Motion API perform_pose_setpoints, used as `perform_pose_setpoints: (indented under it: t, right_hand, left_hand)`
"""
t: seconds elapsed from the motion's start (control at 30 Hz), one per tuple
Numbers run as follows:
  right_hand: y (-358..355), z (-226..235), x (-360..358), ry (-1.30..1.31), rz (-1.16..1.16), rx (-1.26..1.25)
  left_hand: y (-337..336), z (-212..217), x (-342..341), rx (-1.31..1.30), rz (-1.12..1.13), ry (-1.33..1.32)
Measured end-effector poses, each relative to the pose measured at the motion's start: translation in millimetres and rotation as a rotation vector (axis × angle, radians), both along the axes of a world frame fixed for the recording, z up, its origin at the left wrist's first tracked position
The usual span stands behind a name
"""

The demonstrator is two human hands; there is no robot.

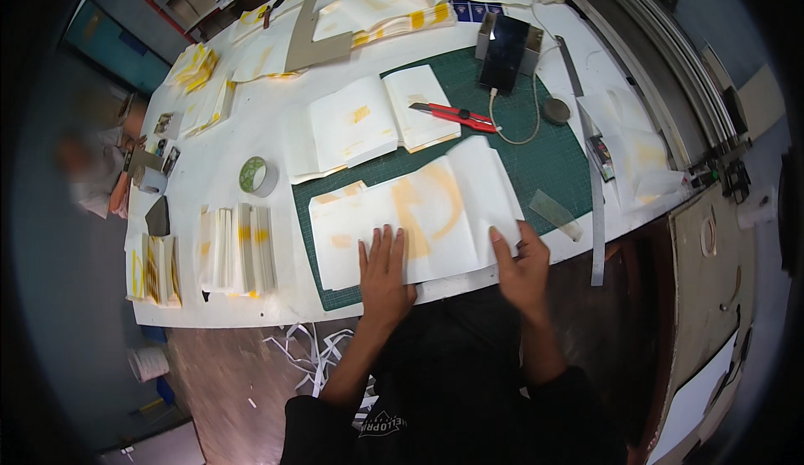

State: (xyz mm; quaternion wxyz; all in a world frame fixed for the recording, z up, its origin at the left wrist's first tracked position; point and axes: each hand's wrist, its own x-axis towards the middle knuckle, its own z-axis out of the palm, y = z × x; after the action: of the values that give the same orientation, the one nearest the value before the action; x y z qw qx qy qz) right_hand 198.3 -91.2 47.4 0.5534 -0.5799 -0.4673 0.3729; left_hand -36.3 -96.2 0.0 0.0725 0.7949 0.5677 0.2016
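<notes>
A large white paper sheet with pale orange print (352, 222) lies near the table's front edge, over a green cutting mat (548, 159). My left hand (385, 274) rests flat on its lower middle, fingers stretched out. At the sheet's right edge my right hand (525, 274) is closed, thumb on top, pinching the folded right panel (481, 189). Whether more than one layer is in the pinch cannot be seen. Just beyond lie other folded white sheets (352, 126), with a red utility knife (459, 115) across their right end.
A phone (505, 53) with a cable stands at the mat's far edge, near a round dark tin (555, 112). A metal ruler (597, 231) overhangs the front right edge. Left are a tape roll (258, 176) and folded paper stacks (237, 250). Another person (96, 168) is at the far left.
</notes>
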Motion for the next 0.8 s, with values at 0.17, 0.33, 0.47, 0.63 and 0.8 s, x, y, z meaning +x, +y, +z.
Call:
perform_pose_setpoints:
  t: [0.17,0.33,0.47,0.63,0.8]
  right_hand:
    - [11,4,-16,0.145,0.132,-0.03]
    - [10,41,-61,-0.013,0.474,0.034]
    - [63,47,-77,-0.042,0.499,0.329]
    - [174,4,-112,-0.908,0.419,0.553]
    - [210,-36,-120,-1.276,0.474,0.544]
  left_hand:
    - [-10,26,4,0.055,0.028,-0.104]
    - [-3,42,13,0.312,0.063,-0.333]
    - [-3,24,-19,0.374,0.28,-0.491]
    - [-15,32,-52,0.149,0.633,-1.199]
    - [-13,43,-87,0.384,0.663,-1.248]
